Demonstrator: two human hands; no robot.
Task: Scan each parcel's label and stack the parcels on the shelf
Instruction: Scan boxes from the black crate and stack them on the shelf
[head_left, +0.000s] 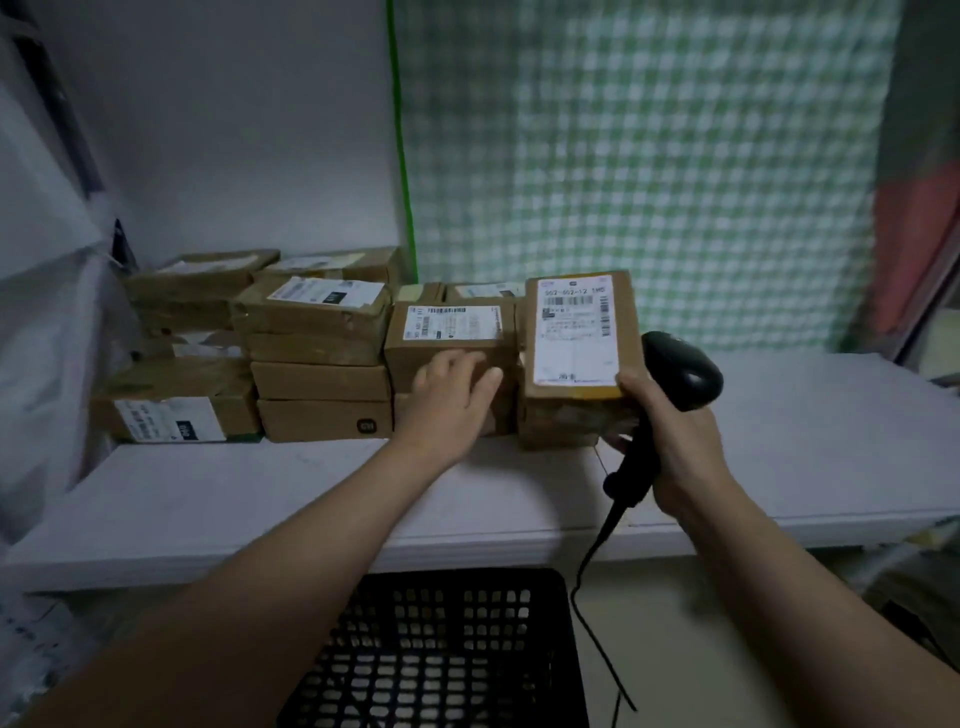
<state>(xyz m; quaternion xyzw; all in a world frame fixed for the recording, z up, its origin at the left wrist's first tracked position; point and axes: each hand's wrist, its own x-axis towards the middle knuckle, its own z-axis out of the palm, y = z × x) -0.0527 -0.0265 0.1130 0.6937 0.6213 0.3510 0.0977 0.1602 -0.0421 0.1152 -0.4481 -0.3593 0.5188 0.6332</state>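
Square the stack. The left hand (449, 387), fingers spread flat, presses the front of the matt cardboard parcel (447, 332) just left of the end parcel (571, 415) on the white shelf (779, 467). The right hand (675, 447) grips the glossy black scanner (680, 371), thumb on the end parcel's corner. Push evenly, since the cardboard corners probably crush easily.

Brown parcels (322, 382) with white labels (574, 332), black scanner (680, 371), white shelf (805, 441), green-and-white checked curtain (649, 156), black lattice crate (441, 649).
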